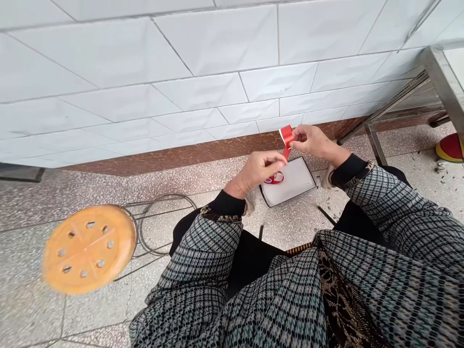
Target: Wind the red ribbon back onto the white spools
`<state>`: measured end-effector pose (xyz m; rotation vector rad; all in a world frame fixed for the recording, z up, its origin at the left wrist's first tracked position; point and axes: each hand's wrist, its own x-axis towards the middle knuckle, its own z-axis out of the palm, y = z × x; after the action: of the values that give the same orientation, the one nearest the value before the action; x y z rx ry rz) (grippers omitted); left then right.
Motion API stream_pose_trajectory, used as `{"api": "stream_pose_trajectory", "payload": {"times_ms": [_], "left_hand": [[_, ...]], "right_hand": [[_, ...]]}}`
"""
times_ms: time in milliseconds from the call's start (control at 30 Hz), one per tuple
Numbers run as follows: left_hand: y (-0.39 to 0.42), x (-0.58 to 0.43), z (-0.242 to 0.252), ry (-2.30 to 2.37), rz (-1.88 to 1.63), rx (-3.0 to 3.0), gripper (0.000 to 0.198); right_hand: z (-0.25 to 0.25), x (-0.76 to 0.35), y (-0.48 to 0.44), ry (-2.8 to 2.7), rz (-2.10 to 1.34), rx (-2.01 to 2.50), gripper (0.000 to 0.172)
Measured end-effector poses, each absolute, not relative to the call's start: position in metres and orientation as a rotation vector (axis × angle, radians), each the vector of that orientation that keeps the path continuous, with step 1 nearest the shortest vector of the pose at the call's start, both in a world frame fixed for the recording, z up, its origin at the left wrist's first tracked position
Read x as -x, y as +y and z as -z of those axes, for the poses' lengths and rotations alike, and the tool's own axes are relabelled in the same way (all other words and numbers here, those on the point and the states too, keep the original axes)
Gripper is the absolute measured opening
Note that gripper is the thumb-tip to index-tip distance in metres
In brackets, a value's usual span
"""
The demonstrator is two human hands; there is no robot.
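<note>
My right hand [309, 141] grips a roll of red tape [286, 133], whose white inner core shows at its left side. A short strip of the tape hangs from the roll down to my left hand [258, 170], which pinches its loose end. Just below my left hand lie red scissors handles [277, 178]; the blades cannot be seen. They rest on a flat white tray-like piece with a dark edge [295, 183] on the floor between my feet.
An orange round stool [89, 249] with metal legs lies tipped at the left. White wall tiles [217, 43] rise in front. A metal table frame [377, 145] and a red-and-yellow ball-like thing [449, 148] are at the right. Small dark scraps litter the speckled floor [217, 203].
</note>
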<state>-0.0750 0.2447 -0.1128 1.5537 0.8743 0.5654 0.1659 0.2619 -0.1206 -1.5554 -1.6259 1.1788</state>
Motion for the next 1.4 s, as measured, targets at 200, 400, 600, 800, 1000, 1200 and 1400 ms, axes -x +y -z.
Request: {"api": "stream_pose_trajectory", "payload": {"times_ms": [200,400,600,800,1000,1200,1400], "left_hand": [[0.263,0.089,0.124,1.002,-0.505,-1.761,0.016],[0.259,0.096,0.098,0.934,-0.914,-1.852,0.05],[0.251,0.084,0.108,0.624,-0.802,-1.959,0.06],[0.251,0.075,0.138,0.633,-0.882,-2.106,0.067],[0.25,0.07,0.147,0.825,-0.957,-2.195,0.042],[0.25,0.066,0.166,0.983,-1.077,-2.247,0.034],[0.249,0.065,0.168,1.131,-1.299,-2.229,0.04]], "right_hand": [[0.101,-0.173,0.257,-1.75,-1.473,1.068,0.031],[0.092,-0.176,0.258,-1.874,-1.568,0.9,0.035],[0.101,-0.177,0.262,-1.818,-1.758,0.866,0.038],[0.107,-0.181,0.263,-1.772,-1.835,0.847,0.037],[0.104,-0.185,0.261,-1.734,-1.861,0.887,0.04],[0.102,-0.184,0.26,-1.782,-1.845,0.882,0.039],[0.105,-0.184,0.259,-1.733,-1.866,0.85,0.041]]}}
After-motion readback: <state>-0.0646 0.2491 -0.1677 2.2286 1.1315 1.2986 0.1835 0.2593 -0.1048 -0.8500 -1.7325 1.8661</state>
